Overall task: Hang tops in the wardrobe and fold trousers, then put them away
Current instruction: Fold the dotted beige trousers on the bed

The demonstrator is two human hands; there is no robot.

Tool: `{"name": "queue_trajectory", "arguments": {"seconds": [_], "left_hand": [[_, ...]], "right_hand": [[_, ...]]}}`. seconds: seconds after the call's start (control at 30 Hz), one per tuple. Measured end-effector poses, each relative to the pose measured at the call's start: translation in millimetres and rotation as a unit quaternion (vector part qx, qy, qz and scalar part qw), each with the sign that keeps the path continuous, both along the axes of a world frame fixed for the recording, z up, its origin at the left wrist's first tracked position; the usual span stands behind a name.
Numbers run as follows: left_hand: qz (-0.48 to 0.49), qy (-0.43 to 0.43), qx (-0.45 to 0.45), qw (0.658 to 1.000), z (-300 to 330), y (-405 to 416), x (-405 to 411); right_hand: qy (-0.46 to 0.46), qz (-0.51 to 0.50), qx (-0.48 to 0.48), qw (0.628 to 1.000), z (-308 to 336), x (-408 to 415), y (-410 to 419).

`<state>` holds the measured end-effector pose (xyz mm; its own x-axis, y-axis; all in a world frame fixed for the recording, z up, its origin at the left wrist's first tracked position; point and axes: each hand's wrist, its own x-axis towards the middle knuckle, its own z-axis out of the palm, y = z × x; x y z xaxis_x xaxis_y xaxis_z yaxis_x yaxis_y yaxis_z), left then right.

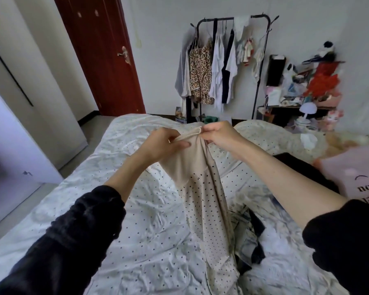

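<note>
both hands are holding a beige dotted garment (202,188) up over the middle of the bed (136,209). the left hand (164,143) is pinching its top hem, thumb pressing on the cloth, and the right hand (218,134) is gripping the same hem just beside it, fingers curled round the edge. the cloth is hanging down, its lower end lying at the bed's near edge beside a dark crumpled pile (249,237). a clothes rack (226,67) is standing beyond the bed's far edge.

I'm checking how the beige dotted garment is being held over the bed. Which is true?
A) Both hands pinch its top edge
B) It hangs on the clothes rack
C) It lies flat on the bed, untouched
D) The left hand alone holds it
A: the left hand and the right hand each pinch the top edge of the beige dotted garment, which hangs down over the bed.
</note>
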<state>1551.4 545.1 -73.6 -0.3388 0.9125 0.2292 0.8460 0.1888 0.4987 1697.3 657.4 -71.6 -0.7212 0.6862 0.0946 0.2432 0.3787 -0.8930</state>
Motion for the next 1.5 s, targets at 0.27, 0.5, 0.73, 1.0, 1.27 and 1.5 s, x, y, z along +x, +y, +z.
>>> {"name": "queue_trajectory", "arguments": {"seconds": [0.27,0.5,0.73,1.0,1.27,1.5], "left_hand": [[0.078,-0.053,0.016,0.995,-4,-31,-102],[0.130,-0.237,-0.047,0.962,-90,-125,-279],[0.196,-0.243,-0.139,0.940,-174,-221,-413],[0.312,-0.186,-0.195,0.911,-289,-276,-510],[0.404,-0.146,-0.282,0.858,-369,-278,-551],[0.218,-0.028,-0.238,0.946,-408,-247,-481]], "right_hand": [[0.059,-0.148,0.131,0.979,-31,-96,-47],[-0.075,-0.027,0.209,0.975,-182,-230,-164],[-0.276,0.132,0.092,0.948,-282,-355,-244],[-0.387,0.213,0.042,0.896,-354,-414,-264],[-0.378,0.078,0.100,0.917,-399,-442,-248],[-0.404,-0.040,0.130,0.904,-428,-429,-235]]}}
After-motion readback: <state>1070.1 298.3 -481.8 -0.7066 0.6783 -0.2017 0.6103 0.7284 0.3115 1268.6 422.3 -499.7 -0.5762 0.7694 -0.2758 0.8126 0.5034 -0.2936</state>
